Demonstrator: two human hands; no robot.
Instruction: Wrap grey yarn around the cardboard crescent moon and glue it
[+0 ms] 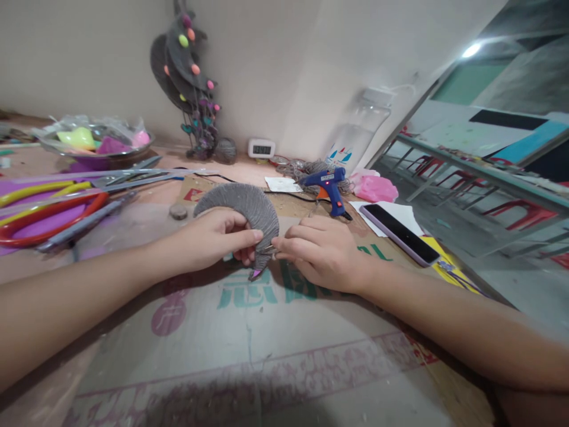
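Note:
A crescent moon shape wound in grey yarn point(242, 198) stands above the cardboard, its lower tip pointing down. Pink-purple shows at that tip, where the yarn does not cover it. My left hand point(226, 237) grips the crescent near its lower end, thumb on the front and fingers on the inner side. Close to the tip, my right hand point(317, 252) is closed in a pinch on a thin strand of yarn point(269, 247) that runs to the crescent. Part of the strand is hidden by the fingers.
Printed cardboard point(186, 362) covers the table. Behind lie a blue glue gun point(329, 184), yarn and a small clock point(261, 148). A phone point(400, 234) rests at right; scissors point(53, 213) and a bowl point(93, 157) are left. Finished-looking grey crescents point(186, 71) hang on the wall.

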